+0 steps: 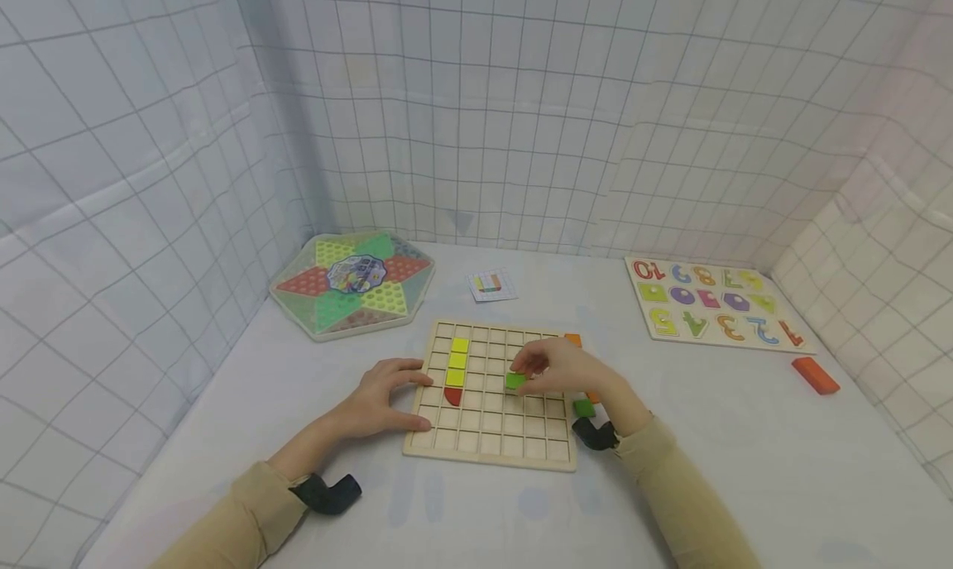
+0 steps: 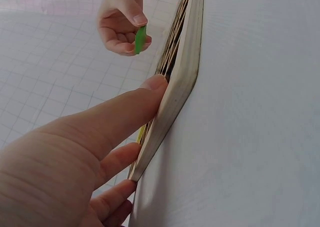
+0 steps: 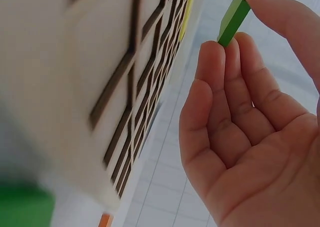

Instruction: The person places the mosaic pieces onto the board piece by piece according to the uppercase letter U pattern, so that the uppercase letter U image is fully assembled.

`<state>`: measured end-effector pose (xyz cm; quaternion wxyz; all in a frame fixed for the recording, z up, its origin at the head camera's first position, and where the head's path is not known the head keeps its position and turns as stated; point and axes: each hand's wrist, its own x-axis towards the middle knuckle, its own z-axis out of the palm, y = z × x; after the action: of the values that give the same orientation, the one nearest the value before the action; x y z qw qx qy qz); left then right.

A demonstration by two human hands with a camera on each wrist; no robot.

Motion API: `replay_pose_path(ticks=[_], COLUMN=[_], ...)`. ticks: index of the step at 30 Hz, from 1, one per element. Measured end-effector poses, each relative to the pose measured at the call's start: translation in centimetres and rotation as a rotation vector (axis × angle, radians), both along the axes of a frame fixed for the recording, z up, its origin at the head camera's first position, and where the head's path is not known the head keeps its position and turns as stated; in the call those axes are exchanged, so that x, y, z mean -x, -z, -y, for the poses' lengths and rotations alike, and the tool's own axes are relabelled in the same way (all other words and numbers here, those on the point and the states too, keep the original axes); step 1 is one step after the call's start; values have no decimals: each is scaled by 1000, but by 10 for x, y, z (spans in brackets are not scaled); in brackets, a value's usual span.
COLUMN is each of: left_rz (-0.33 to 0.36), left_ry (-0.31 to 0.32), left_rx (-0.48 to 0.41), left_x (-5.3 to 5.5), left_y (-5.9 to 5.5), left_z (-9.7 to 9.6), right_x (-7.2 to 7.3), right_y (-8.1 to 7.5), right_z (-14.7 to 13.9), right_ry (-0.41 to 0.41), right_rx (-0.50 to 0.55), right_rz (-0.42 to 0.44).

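Right hand (image 1: 558, 365) pinches flat green tile (image 1: 514, 381) by edges above pale wooden gridded board (image 1: 491, 424), likely leaving faces clear; left hand (image 1: 381, 398), fingers spread, touches board's left edge, probably for steadiness.

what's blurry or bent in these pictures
Right wrist view: the near part of the board and the green block at lower left are out of focus, the right hand sharper; head view: lines on the backdrop curve, perhaps lens distortion; left wrist view: fairly clear.
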<state>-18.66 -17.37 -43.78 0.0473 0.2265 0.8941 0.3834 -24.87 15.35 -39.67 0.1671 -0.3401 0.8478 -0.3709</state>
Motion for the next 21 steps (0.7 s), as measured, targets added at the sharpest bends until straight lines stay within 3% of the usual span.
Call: replay_pose_path(ticks=[10,21], left_rz=[7,11], left_ry=[-3,-3], left_rx=[-2,8], left_x=[1,2], left_y=[1,0], left_z=[0,-1], right_x=[-5,-7], right_y=[-3,-2], right_z=[33,58], right_ry=[-67,-78], right_rx=[-45,-163], right_rz=[-15,-33])
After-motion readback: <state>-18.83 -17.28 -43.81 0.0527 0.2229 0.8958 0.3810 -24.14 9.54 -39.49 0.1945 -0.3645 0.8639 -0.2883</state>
